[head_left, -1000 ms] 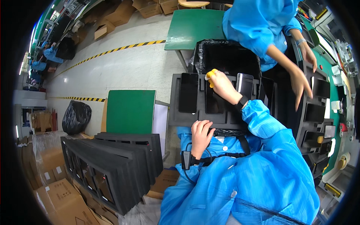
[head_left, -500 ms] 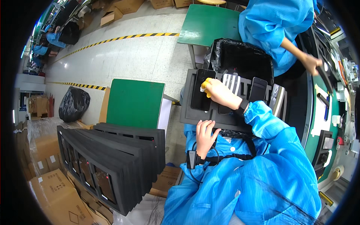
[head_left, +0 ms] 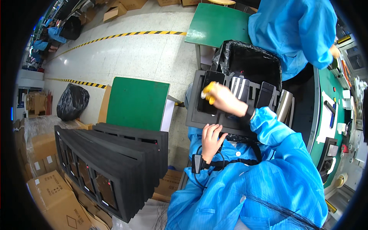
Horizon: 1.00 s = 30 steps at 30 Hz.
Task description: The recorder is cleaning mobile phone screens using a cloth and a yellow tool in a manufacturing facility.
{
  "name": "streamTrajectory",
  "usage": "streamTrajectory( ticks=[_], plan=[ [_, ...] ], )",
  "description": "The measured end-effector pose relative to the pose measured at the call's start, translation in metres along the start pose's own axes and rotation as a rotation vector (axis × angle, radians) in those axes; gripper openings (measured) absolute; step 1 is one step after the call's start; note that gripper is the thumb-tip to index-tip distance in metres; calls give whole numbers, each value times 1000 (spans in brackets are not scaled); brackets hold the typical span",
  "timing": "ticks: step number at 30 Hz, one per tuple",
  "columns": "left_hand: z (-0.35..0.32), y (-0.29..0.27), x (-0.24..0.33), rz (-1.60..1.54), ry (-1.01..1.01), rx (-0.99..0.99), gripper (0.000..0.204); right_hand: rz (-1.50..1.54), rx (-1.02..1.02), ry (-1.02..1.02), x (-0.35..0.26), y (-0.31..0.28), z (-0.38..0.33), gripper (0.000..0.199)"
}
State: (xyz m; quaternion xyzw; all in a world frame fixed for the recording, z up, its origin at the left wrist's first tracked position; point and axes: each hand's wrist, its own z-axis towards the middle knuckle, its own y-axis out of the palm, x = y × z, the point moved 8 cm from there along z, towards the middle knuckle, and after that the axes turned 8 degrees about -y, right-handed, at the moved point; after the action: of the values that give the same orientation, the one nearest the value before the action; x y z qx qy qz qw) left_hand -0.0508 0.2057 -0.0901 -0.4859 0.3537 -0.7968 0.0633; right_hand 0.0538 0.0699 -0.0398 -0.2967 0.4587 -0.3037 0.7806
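A dark grey foam tray (head_left: pixel 193 119) lies in front of me, with several phones in its slots. My right hand (head_left: pixel 226 100) is closed over the leftmost black phone (head_left: pixel 206 104). Yellow covers, like finger cots, show on its fingertips, pinched round a small white wad (head_left: pixel 203 94); the hand is slightly blurred. My left hand (head_left: pixel 211 141) rests its outstretched fingers on the tray's near edge. Right of the right hand are a phone with white stripes (head_left: pixel 240 87), a dark phone (head_left: pixel 266 94) and a shiny silver one (head_left: pixel 283 104).
Behind the tray stands a bin lined with a black bag (head_left: pixel 226 51). A person in blue (head_left: pixel 291 34) works beyond it. Upright foam trays (head_left: pixel 126 172) are stacked at left, before a green table (head_left: pixel 138 103). Cardboard boxes (head_left: pixel 57 195) fill the lower left; a green workbench (head_left: pixel 326 84) runs along the right.
My right hand has shifted slightly left and down along the black phone. The left hand stays at the tray's edge. The other person's arm has drawn right, its hand now mostly hidden.
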Motion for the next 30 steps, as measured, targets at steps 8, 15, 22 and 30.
streamTrajectory(
  ticks=[8,15,22,30],
  plan=[
    [-1,1,-1,10,8,6,39,-153,74,48,42,-16,9,20],
    [-3,1,-3,10,-4,-1,42,-20,-231,-272,-42,52,-19,14],
    [1,1,3,36,19,0,39,-256,127,34,80,-35,49,24],
    [1,2,2,69,21,-10,39,-248,-245,-294,0,9,-17,24]
  ],
)
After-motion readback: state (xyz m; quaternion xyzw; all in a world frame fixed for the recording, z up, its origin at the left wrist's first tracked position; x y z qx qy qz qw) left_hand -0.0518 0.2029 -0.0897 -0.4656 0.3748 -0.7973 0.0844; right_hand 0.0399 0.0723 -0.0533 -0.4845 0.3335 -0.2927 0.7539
